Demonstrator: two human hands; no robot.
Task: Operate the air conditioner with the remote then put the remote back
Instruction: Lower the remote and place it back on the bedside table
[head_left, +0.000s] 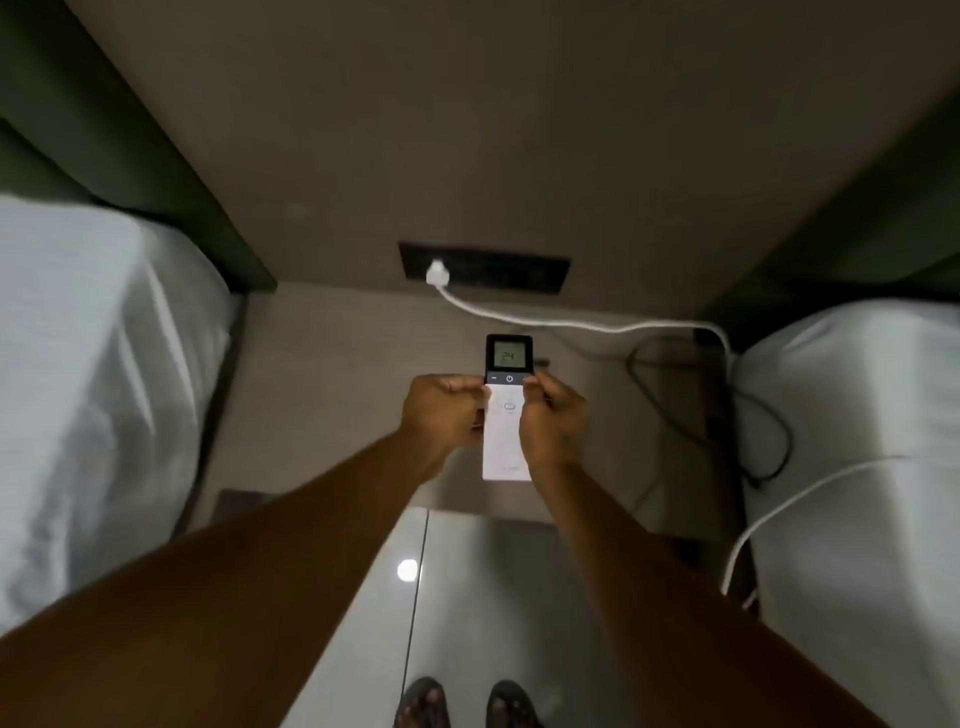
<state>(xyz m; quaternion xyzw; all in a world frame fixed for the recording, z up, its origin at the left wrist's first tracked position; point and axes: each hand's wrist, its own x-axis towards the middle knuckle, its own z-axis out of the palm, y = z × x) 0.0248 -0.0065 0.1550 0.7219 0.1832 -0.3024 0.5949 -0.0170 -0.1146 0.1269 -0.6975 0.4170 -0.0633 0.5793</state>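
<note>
A slim white remote (506, 431) with a black top and a lit screen reading 24 is held upright in front of me, above the bedside table (332, 395). My left hand (447, 410) grips its left edge, fingers curled. My right hand (553, 415) grips its right edge, thumb near the power button row. The air conditioner is not in view.
A white-sheeted bed (93, 374) stands at the left and another bed (857, 441) at the right. A black socket panel (519, 273) on the wall holds a white plug with a cable (597, 326) running right. Black cords (727, 410) lie on the table's right side. Glossy floor tiles lie below.
</note>
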